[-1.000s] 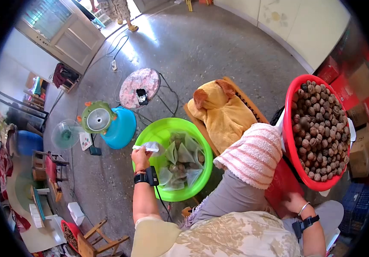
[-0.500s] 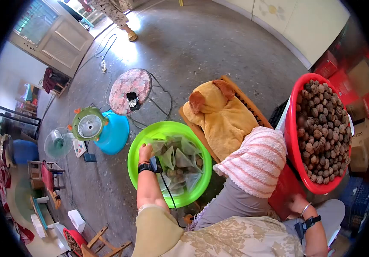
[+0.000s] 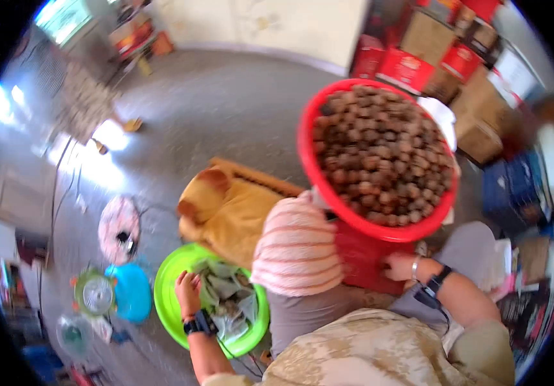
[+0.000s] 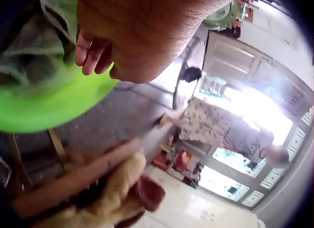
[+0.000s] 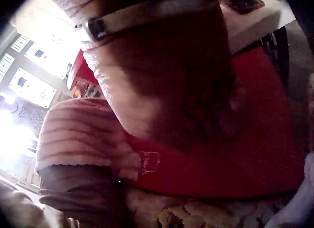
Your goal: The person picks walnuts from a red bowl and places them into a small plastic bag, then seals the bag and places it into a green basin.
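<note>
My left hand (image 3: 188, 294) is over the left side of the green basin (image 3: 164, 286), with fingers loosely bent and nothing between them. Sheer mesh or plastic bags with brownish contents (image 3: 228, 299) lie in the basin beside it. On my lap is a red board (image 3: 359, 258); my right hand (image 3: 400, 266) rests on it, fingers extended and dim in the right wrist view. A pink striped towel (image 3: 299, 251) covers my knee. Just beyond the board stands a red basin (image 3: 306, 145) heaped with walnuts (image 3: 380, 161).
A tan plush with brown ears (image 3: 232, 206) lies on a wooden seat past the green basin. Farther left are a round stool (image 3: 119, 225), a green fan (image 3: 94, 293) and a blue tub (image 3: 132, 293). Cardboard boxes (image 3: 476, 116) are stacked at right. Someone stands near the doorway.
The white item my left hand held a second ago is gone from it. That hand has drawn in over the green basin. The head view has swung right toward the walnuts; my right hand stays at the board.
</note>
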The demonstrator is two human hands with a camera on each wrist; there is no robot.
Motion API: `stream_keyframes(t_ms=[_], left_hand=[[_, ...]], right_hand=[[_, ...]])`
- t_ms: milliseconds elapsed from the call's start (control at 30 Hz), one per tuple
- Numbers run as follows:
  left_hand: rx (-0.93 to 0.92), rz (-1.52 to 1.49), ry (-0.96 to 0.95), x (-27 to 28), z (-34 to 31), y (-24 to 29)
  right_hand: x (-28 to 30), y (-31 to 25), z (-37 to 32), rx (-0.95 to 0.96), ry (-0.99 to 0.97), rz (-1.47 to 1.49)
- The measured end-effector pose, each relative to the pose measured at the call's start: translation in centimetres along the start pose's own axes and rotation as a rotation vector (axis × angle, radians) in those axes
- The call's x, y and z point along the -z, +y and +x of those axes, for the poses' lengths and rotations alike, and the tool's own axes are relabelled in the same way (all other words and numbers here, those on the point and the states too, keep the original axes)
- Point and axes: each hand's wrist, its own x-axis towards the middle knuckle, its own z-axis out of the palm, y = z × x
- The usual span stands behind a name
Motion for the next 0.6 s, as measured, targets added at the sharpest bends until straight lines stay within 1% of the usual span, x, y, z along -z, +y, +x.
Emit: stream_keyframes(t_ms=[33, 67, 100, 133, 233, 267, 333, 367, 400, 433, 467, 533, 567, 600], left_hand=[[0.123, -0.09, 0.075, -5.8, -3.0, 5.6], [0.089, 0.001, 0.05, -9.0, -4.2, 8.0], [0.031, -0.012, 0.008, -11.7, -5.1, 9.7], [-0.03, -0.028, -0.03, -14.1, -5.9, 11.2], [-0.219, -0.048, -0.142, -21.0, -8.2, 15.2], [-0.283, 0.069, -0.163, -23.3, -9.3, 16.7], [-0.464, 0.191, -0.325, -26.7, -10.2, 17.4], [-0.535, 0.202, -0.317, -28.7, -10.3, 16.7], [-0.609, 0.209, -0.299, -30.6, -10.5, 16.3], [-0.709, 0.404, -0.331, -32.8, -12.2, 17.1], [-0.711, 0.395, -0.376, -34.7, -13.0, 16.5], [-0.942, 0.787, -0.302, -37.4, -14.7, 15.3], [-0.91, 0.783, -0.346, -39.2, -16.8, 15.4], [-0.918, 0.777, -0.366, -39.9, -17.7, 15.6]], right_hand=[[0.7, -0.7, -0.4, 0.032, 0.0, 0.047], [-0.7, 0.4, 0.5, 0.032, 0.054, -0.005], [1.2, -1.3, -0.9, 0.029, 0.027, -0.027], [1.8, -1.7, -1.4, 0.06, 0.062, -0.013], [1.8, -1.9, -2.3, 0.155, 0.158, -0.002], [2.3, -2.0, -2.6, 0.159, 0.131, -0.033], [3.4, -2.4, -4.9, 0.188, 0.201, 0.025], [3.6, -2.0, -5.4, 0.212, 0.216, 0.007], [4.8, -2.5, -7.3, 0.203, 0.244, 0.021], [5.8, -2.4, -9.3, 0.235, 0.295, 0.067], [6.8, -2.2, -11.8, 0.263, 0.317, 0.178], [7.6, -1.0, -16.2, 0.377, 0.476, 0.385], [8.3, -0.4, -19.1, 0.373, 0.574, 0.465], [8.6, 0.5, -21.9, 0.371, 0.67, 0.545]])
